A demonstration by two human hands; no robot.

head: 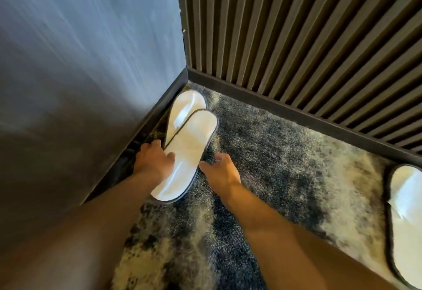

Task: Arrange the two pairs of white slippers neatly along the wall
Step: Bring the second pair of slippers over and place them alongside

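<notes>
Two white slippers with dark trim lie in the corner on the carpet. The upper slipper (pixel 189 150) overlaps the lower slipper (pixel 186 104), which lies against the left wall's skirting. My left hand (pixel 154 159) rests on the upper slipper's left edge near its middle, fingers spread over it. My right hand (pixel 220 171) hovers at that slipper's right side, fingers apart, fingertips close to its edge. Another white slipper (pixel 406 216) lies at the far right edge of the view, partly cut off.
A smooth grey wall (pixel 80 72) with dark skirting runs on the left. A ribbed dark panel wall (pixel 308 38) with skirting runs across the back. A mottled grey and cream carpet (pixel 274 164) covers the floor between the slippers.
</notes>
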